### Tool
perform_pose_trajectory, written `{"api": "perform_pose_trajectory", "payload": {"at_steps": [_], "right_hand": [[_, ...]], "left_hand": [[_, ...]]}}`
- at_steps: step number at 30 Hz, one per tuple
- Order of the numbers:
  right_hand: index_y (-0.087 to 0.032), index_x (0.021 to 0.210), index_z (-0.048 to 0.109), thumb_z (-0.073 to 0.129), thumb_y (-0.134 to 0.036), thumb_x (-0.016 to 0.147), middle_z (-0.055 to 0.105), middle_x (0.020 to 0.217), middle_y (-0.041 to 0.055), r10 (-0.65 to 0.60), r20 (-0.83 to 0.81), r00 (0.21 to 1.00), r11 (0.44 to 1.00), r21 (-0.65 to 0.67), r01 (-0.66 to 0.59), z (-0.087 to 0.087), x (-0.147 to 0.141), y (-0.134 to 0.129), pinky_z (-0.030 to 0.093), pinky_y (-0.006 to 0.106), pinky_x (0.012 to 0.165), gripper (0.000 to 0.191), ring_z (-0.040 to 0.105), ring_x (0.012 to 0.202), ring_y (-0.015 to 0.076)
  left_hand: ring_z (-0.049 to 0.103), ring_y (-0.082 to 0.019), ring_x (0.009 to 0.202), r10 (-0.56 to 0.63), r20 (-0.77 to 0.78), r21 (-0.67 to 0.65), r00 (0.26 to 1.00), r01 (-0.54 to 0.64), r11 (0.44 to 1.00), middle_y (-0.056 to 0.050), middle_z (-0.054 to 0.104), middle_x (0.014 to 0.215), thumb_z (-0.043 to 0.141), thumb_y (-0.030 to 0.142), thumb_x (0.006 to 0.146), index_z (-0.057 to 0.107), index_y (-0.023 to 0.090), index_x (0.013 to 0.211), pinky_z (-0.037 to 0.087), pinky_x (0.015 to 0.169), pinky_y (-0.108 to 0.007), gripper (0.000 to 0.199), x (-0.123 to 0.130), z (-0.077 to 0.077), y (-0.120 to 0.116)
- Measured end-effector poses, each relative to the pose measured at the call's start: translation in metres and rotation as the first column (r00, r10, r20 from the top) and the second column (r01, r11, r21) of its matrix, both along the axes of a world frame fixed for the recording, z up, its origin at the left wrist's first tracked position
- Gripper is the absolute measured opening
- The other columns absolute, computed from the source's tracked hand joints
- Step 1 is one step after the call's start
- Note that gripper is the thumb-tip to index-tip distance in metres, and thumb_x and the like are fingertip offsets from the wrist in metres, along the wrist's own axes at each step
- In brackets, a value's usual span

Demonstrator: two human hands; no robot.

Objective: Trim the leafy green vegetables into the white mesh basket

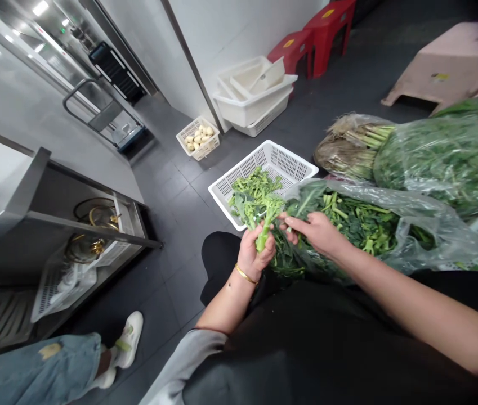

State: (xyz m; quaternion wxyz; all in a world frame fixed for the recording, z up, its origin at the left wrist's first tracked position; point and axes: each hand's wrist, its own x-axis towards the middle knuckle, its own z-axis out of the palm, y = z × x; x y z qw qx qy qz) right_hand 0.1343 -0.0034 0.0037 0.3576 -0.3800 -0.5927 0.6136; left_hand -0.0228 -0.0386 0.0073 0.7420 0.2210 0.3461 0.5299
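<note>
- The person's black apron (289, 332) covers the lap, and a leg in patched blue jeans (40, 365) ends in a white sneaker (129, 337) on the dark tiled floor (171, 304).
- The left hand (255, 253), with a gold bangle (246, 274) on its wrist, is closed around a leafy green stalk (265, 228), which stands up out of the fist, its leaves fanning toward the basket.
- The right hand (312, 233) sits just beside the stalk, its fingers (291, 225) reaching over the greens. Whether they pinch anything, I cannot tell.
- Directly beneath both hands lies a clear plastic bag (428, 225) of chopped-looking leafy greens (348, 230), its mouth open.
- Just past the stalk, a white perforated plastic basket (289, 160) holds trimmed greens (255, 188).
- To the right are another bagged bundle of greens (445, 163) and a bagged bunch of root ends (348, 149).
- On the left stands a stainless steel shelf unit (19, 219).
- Farther on are a small basket of peeled garlic (199, 138), stacked white tubs (255, 98), red plastic stools (323, 34) and a pink stool (445, 62).
</note>
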Motion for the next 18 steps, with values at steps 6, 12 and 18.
{"api": "perform_pose_trajectory", "payload": {"at_steps": [6,12,18], "right_hand": [[-0.018,0.059,0.051,0.049,-0.041,0.083,0.053,0.052,0.0022,-0.264,0.294,0.919,0.900,0.417,0.125,0.004,-0.006,0.014,0.035,0.025,0.048,0.033,0.047,0.047,0.0119],[-0.017,0.082,0.061,0.042,-0.014,0.080,0.058,0.076,0.0055,-0.211,0.484,0.849,0.499,0.800,-0.332,-0.033,-0.004,-0.011,0.037,0.026,0.059,0.019,0.054,0.066,0.0154],[-0.014,0.095,0.062,0.054,-0.019,0.080,0.063,0.095,0.0125,0.169,0.863,0.476,0.777,0.180,-0.604,-0.109,-0.014,-0.022,0.044,0.030,0.074,0.018,0.062,0.084,0.0215]], "left_hand": [[0.024,-0.002,0.027,0.064,-0.066,-0.023,0.996,-0.066,0.998,0.006,0.043,0.044,0.060,0.035,0.076,0.049,0.016,0.077,0.014,0.031,-0.017,0.022,0.021,-0.005,-0.005],[0.034,-0.003,0.035,0.298,-0.288,-0.049,0.910,-0.325,0.944,0.005,0.048,0.050,0.065,0.036,0.073,0.044,0.017,0.073,0.023,0.036,-0.016,0.029,0.006,-0.011,0.031],[0.046,-0.005,0.043,0.226,-0.569,-0.112,0.791,-0.347,0.931,0.005,0.048,0.055,0.069,0.024,0.072,0.052,0.016,0.082,0.033,0.041,-0.015,0.022,-0.066,-0.001,0.131]]}}
